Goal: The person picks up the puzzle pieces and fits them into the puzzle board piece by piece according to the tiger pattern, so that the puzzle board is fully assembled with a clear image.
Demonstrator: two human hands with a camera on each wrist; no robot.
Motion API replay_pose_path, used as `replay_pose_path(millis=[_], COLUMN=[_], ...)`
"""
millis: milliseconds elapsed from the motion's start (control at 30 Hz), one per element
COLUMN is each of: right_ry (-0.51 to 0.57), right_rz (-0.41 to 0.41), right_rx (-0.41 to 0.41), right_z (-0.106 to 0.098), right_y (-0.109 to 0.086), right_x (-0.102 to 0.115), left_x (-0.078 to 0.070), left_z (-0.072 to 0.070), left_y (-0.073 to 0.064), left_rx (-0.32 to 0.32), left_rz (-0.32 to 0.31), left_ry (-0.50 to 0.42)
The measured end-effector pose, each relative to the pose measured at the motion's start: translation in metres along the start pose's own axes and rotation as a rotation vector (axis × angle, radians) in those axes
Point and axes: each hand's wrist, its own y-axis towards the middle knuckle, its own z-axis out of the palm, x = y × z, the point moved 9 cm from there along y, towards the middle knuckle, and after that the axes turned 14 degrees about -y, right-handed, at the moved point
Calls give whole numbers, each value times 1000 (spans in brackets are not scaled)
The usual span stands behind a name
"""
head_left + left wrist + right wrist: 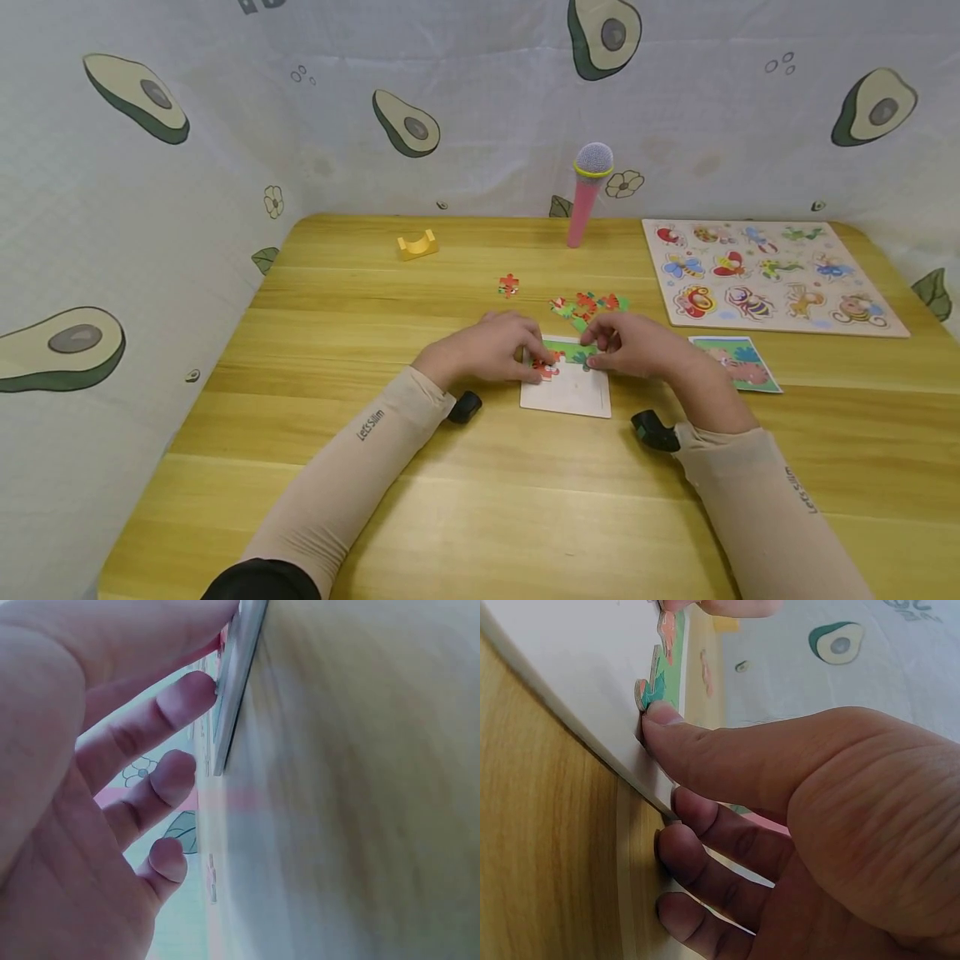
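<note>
A small white puzzle board (566, 402) lies on the table with joined green and orange jigsaw pieces along its far part. My left hand (495, 346) is at the board's left side, its thumb and index finger resting on the orange pieces (547, 367). Its other fingers (174, 778) are relaxed, near the board's edge. From the right side, my right hand (637, 346) pinches a green jigsaw piece (654, 688) at the board's right edge. The right thumb lies against this slightly raised piece; the index fingertip is hidden behind the thumb in the right wrist view.
Loose jigsaw pieces (587, 304) lie beyond the board, with one orange piece (508, 286) apart to the left. A picture card (750, 367) and a large insect puzzle board (780, 279) are at right. Farther back are a pink microphone (582, 204) and a yellow arch block (417, 246).
</note>
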Motion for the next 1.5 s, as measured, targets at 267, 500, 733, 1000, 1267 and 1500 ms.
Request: replay_pose_path(millis=[267, 500, 733, 1000, 1267, 1500], right_ry=[1, 2, -3, -10, -7, -6], right_rz=[2, 11, 5, 2, 11, 10], right_rx=[0, 1, -2, -7, 0, -1], right_z=[1, 1, -1, 0, 1, 1], right_y=[-1, 0, 0, 0, 1, 1], right_x=[0, 0, 1, 1, -1, -1], left_x=[-1, -11, -11, -2, 0, -1], left_z=[1, -1, -2, -10, -11, -13], left_y=[-1, -1, 0, -2, -3, -3], left_rx=[-7, -23, -33, -66, -62, -72], left_rz=[-22, -25, -39, -85, -97, -76], left_ry=[44, 245, 267, 203, 186, 178])
